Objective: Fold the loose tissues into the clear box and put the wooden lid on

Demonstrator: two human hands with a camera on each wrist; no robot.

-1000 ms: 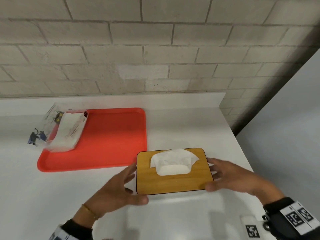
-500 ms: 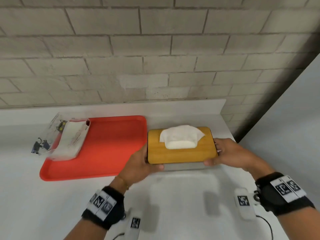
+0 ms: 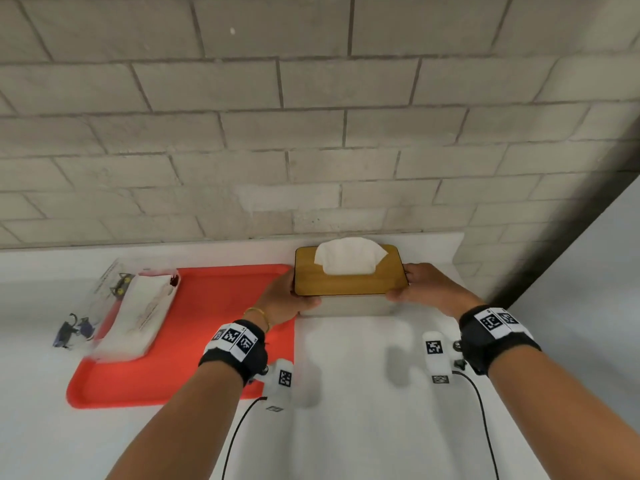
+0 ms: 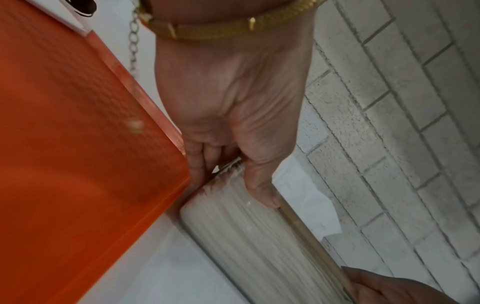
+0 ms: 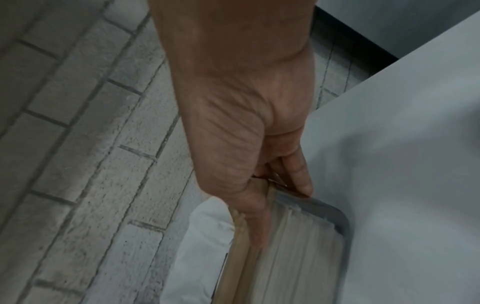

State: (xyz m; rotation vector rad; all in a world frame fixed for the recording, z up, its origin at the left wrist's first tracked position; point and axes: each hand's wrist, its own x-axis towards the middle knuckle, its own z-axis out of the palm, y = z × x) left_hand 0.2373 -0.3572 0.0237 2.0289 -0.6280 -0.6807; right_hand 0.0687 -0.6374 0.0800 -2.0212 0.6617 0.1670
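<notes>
We hold the clear box (image 3: 346, 308), wooden lid (image 3: 349, 277) on, near the wall beside the red tray (image 3: 194, 327). Left hand (image 3: 280, 301) and right hand (image 3: 427, 289) each curl around 1 end. We should probably lower it level, releasing both ends together.

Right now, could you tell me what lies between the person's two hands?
The clear box with its wooden lid, held between left hand and right hand; the head view shows it.
</notes>
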